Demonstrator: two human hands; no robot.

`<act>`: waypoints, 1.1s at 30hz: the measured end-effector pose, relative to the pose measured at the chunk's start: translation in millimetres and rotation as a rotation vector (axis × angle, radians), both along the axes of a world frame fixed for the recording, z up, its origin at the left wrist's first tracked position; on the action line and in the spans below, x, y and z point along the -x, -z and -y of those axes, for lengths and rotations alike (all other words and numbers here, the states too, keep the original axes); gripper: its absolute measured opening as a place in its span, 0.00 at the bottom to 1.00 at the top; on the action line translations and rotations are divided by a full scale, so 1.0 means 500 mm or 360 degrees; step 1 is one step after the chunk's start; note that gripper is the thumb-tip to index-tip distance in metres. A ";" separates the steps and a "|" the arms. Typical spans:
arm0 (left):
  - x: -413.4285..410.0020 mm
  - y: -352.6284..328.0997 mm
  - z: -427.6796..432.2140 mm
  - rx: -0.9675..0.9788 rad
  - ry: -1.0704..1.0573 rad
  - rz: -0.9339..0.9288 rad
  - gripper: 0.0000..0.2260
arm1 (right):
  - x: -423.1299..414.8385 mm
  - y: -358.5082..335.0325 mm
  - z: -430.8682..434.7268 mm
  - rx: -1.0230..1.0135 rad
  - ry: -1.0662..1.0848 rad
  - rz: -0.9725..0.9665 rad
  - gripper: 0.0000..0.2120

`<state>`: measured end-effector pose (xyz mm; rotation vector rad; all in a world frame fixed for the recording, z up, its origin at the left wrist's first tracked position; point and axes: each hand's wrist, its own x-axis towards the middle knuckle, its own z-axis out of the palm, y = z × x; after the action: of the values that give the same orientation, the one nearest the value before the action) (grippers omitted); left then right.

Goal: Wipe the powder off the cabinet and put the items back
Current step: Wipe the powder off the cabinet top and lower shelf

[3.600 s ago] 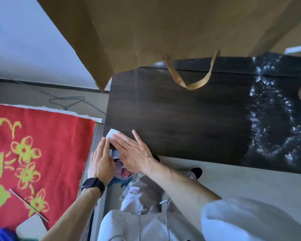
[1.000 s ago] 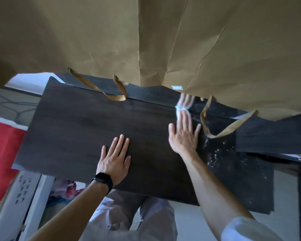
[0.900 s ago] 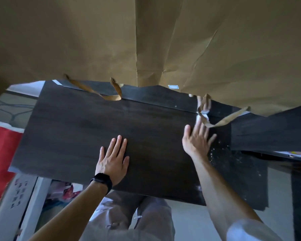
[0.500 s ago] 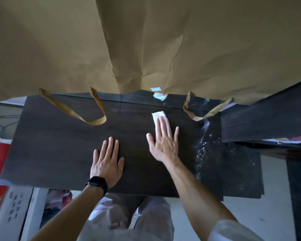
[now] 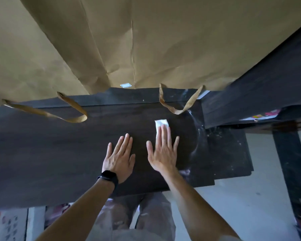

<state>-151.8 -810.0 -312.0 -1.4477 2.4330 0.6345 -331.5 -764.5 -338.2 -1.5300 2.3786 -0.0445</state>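
— Dark wood, that cabinet top. Where did the powder lie?
— Scattered at its right end, just beside the right hand. That hand's straight fingers pressed a white wipe flat, likely to drag the dust along.
— And the left hand?
— Flat too, fingers straight, holding nothing. It probably braced the lean. A brown paper bag loomed over the back edge.

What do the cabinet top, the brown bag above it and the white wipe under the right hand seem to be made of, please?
Cabinet top: dark wood or wood-look laminate, matte, streaky grain. Brown bag: kraft paper, matte, sharply creased. White wipe: thin tissue or cloth, flat under the right hand; which is unclear.
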 end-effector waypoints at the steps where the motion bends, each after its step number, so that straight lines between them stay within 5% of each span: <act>1: 0.007 0.003 0.003 0.0020 0.0012 0.0009 0.28 | 0.025 0.002 0.037 0.0004 -0.0008 -0.0014 0.34; 11: 0.005 -0.009 0.018 0.0026 0.0077 0.0096 0.28 | 0.211 0.006 0.139 0.0071 0.0601 0.0052 0.35; 20: 0.030 -0.021 0.020 -0.0074 0.0042 0.0152 0.31 | 0.090 -0.011 -0.042 -0.0114 0.1172 0.0130 0.37; 24: 0.029 -0.017 0.017 -0.0070 0.0023 0.0114 0.31 | 0.016 -0.008 -0.133 -0.0160 0.0884 0.0069 0.39; 33: -0.005 -0.009 0.029 -0.0073 0.0076 0.0015 0.27 | -0.068 0.014 -0.079 0.0182 -0.0565 0.0112 0.32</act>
<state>-149.1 -824.5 -307.4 -1.3682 2.4219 0.6668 -297.3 -724.8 -345.4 -1.9473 2.0495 -0.1541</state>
